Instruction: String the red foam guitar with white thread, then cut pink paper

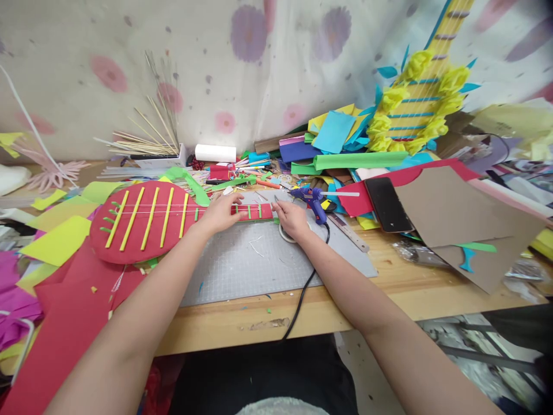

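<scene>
Red toy guitar lies on the worktop, neck over the grey cutting mat. My left hand arches over the neck; can't tell if it's clamped. Right hand: narrow grip, pinching a thin grey-tipped thing by the neck's end. Probably light, fairly stiff; strings look fragile, so I'd hold the body's rim.
</scene>
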A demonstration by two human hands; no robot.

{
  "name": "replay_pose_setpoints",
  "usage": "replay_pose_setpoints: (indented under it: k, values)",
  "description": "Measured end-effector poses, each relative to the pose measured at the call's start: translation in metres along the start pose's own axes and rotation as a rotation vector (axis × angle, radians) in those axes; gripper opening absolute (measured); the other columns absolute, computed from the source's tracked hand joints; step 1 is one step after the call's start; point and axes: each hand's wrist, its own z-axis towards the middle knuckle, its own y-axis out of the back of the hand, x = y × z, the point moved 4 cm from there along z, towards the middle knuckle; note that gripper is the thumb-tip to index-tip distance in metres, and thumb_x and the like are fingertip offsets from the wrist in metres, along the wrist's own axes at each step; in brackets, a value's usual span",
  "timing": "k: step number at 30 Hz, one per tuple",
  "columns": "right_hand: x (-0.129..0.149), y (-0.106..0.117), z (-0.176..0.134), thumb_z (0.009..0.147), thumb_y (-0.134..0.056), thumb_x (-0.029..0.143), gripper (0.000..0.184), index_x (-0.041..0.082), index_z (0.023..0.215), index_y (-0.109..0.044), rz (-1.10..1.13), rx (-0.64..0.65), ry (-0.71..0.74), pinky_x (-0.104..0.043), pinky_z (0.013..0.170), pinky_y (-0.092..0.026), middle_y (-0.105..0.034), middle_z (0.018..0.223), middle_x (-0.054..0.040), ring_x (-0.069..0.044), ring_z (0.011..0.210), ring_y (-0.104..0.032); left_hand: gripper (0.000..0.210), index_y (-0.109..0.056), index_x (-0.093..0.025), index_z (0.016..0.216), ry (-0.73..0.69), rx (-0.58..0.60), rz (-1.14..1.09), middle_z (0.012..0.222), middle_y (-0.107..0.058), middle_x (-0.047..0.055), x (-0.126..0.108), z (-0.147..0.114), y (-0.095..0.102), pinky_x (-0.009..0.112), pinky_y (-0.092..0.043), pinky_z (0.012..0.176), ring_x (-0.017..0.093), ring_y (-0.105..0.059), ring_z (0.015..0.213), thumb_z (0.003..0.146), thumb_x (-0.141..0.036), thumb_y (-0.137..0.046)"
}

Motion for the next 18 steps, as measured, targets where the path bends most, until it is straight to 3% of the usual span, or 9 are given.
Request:
replay_pose_setpoints:
  k: [3, 5, 11, 18]
  values:
    - [0.002, -0.001, 0.000, 0.096, -0.034, 0.037, 0.035, 0.020, 0.085, -0.062, -0.020, 0.003, 0.031, -0.027, 0.066, -0.033, -0.069, 0.092, -0.0075, -0.020, 0.087, -0.059, 0.068, -0.048, -0.017, 0.125, -0.042, 0.063, 0.109, 0.119, -0.064, 0.012, -0.004, -0.003, -0.005, 0.046, -0.020, 0.111, 0.027, -0.053, 0.118, 0.067, -0.042, -0.073]
    - [0.003, -0.001, 0.000, 0.096, -0.035, 0.038, 0.035, 0.020, 0.085, -0.062, -0.024, 0.004, 0.040, -0.027, 0.066, -0.032, -0.068, 0.092, -0.0077, -0.020, 0.087, -0.059, 0.073, -0.047, -0.017, 0.127, -0.039, 0.078, 0.160, 0.121, -0.063, 0.013, -0.005, -0.003, -0.006, 0.046, -0.019, 0.112, 0.028, -0.052, 0.119, 0.064, -0.039, -0.076]
    - [0.003, 0.000, -0.001, 0.095, -0.036, 0.037, 0.032, 0.020, 0.084, -0.060, -0.011, -0.018, 0.021, -0.028, 0.065, -0.032, -0.068, 0.089, -0.0074, -0.020, 0.085, -0.059, 0.066, -0.047, -0.018, 0.126, 0.049, 0.011, 0.150, 0.123, -0.061, 0.012, -0.005, 0.004, 0.003, 0.041, -0.037, 0.100, 0.030, -0.053, 0.119, 0.067, -0.027, -0.074]
    - [-0.002, 0.000, -0.001, 0.095, -0.033, 0.038, 0.034, 0.020, 0.081, -0.058, -0.044, -0.086, -0.062, -0.028, 0.060, -0.029, -0.065, 0.079, -0.0059, -0.019, 0.075, -0.057, 0.070, -0.043, -0.019, 0.130, 0.108, 0.044, 0.106, 0.119, -0.063, 0.011, -0.011, 0.009, 0.001, 0.039, -0.043, 0.092, 0.030, -0.056, 0.113, 0.067, -0.027, -0.073]
